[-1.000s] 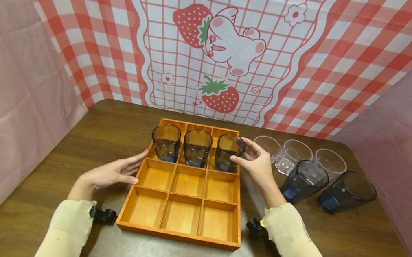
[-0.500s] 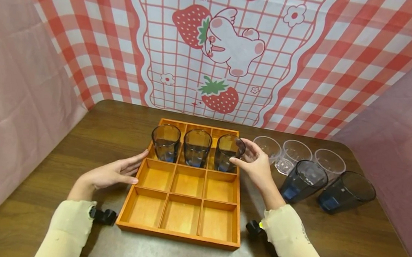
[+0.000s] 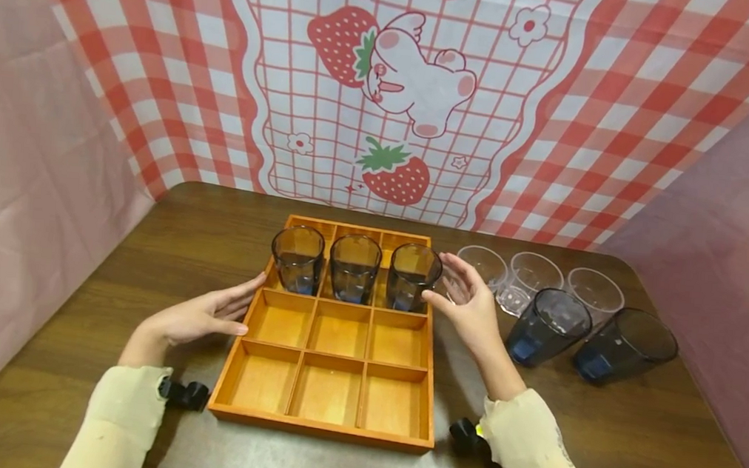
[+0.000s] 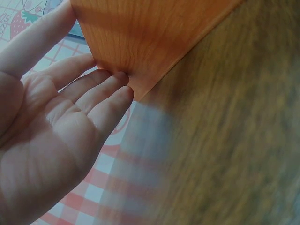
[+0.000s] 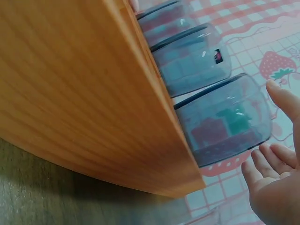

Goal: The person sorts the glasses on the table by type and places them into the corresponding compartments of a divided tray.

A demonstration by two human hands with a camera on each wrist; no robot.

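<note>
A wooden divided box (image 3: 324,430) lies on the table. Three dark tinted glasses stand upright side by side in one row of its compartments: a left glass (image 3: 298,261), a middle glass (image 3: 354,269) and a right glass (image 3: 414,276). My right hand (image 3: 474,313) is open beside the right glass, thumb and fingers spread around its side near the rim. In the right wrist view, a gap shows between the fingers (image 5: 253,173) and that glass. On the other side, my left hand (image 3: 200,317) rests straight fingertips against the box's left wall (image 4: 140,42).
Right of the box stand three clear glasses, one being the middle clear glass (image 3: 536,274). Two more tinted glasses, a nearer one (image 3: 548,327) and one farther right (image 3: 625,349), are in front of them. A checked cloth (image 3: 399,102) hangs behind the table.
My right hand has loosened from the right glass and drawn slightly away to the right. The left hand stays at the box wall, and the head view has shifted a little.
</note>
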